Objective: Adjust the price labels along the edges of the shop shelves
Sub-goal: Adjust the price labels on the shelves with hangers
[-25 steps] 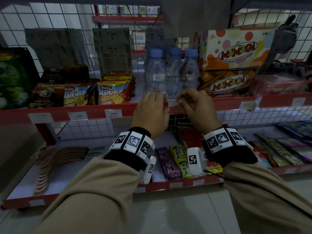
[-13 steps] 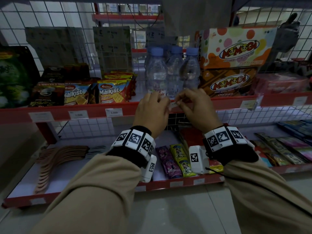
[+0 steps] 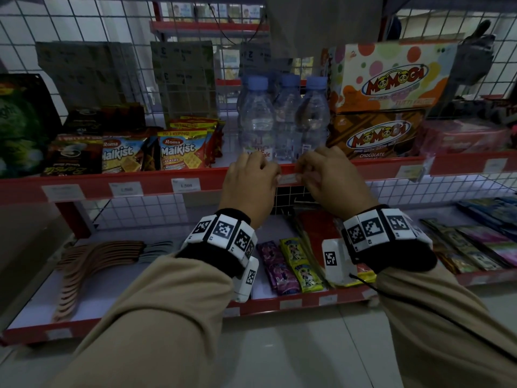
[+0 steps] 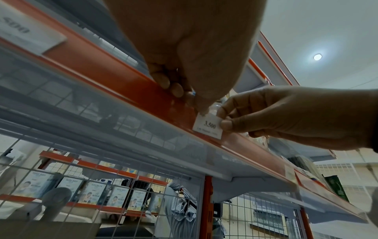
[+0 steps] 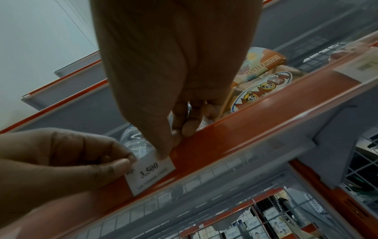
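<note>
A small white price label point(image 3: 289, 179) printed 3.500 lies against the red edge strip point(image 3: 156, 182) of the middle shelf, in front of the water bottles point(image 3: 257, 119). My left hand point(image 3: 272, 175) pinches the label's left end point(image 5: 150, 173), and my right hand point(image 3: 303, 175) pinches its right end between thumb and forefinger. In the left wrist view the label point(image 4: 207, 127) sits slightly askew on the strip point(image 4: 126, 84), with the right hand's fingertips point(image 4: 225, 124) on its edge. Fingers cover the label's upper corners.
Other labels point(image 3: 186, 185) point(image 3: 126, 189) sit along the strip to the left, and one point(image 3: 409, 172) to the right. Malkist packs point(image 3: 181, 149) and Momogi boxes point(image 3: 383, 79) flank the bottles. Sachets point(image 3: 291, 264) and wooden utensils point(image 3: 92, 261) lie on the lower shelf.
Both hands have stayed on the label at the same spot. The label now sits a little lower and flatter against the red strip.
</note>
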A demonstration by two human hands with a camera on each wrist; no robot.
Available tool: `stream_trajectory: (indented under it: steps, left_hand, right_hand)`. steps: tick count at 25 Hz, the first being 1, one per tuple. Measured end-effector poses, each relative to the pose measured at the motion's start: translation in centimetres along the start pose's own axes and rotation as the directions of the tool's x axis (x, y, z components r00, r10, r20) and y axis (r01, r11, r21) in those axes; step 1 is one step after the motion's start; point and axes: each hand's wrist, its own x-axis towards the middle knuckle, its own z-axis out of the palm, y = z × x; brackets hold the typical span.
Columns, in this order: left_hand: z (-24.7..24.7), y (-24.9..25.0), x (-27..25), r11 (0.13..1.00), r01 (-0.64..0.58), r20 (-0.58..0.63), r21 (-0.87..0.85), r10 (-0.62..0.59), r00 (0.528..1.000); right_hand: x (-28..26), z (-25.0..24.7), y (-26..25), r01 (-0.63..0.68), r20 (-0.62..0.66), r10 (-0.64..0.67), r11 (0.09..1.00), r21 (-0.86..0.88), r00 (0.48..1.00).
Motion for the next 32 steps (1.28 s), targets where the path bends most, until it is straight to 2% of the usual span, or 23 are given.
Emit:
stream_trajectory:
  steps: [7, 15, 20, 27, 32]
  left_hand:
    - [0.2, 0.0, 0.0, 1.0, -0.002, -0.006, 0.023, 0.002, 1.0]
    - [0.1, -0.2, 0.2, 0.998, -0.014, 0.038, 0.06, 0.011, 0.999]
    - [0.2, -0.1, 0.0, 0.999, -0.01, 0.002, 0.036, 0.01, 1.0]
    - [0.5, 0.0, -0.6, 0.998, -0.017, -0.066, 0.053, 0.021, 0.998]
    - [1.2, 0.8, -2.2, 0.998, 0.063, -0.131, 0.024, -0.059, 0.99]
  right_hand:
    - [-0.1, -0.1, -0.1, -0.03, 0.049, 0.033, 0.997, -0.073, 0.998]
    - [-0.2, 0.3, 0.0, -0.02, 0.029, 0.023, 0.995, -0.096, 0.999]
    - [-0.3, 0.4, 0.2, -0.022, 0.022, 0.024, 0.994, -0.109, 0.999]
    - [-1.3, 0.9, -0.1, -0.009, -0.117, 0.001, 0.998, -0.063, 0.993]
    - [-2.8, 1.6, 0.1, -0.009, -0.207, -0.016, 0.993, -0.118, 0.978]
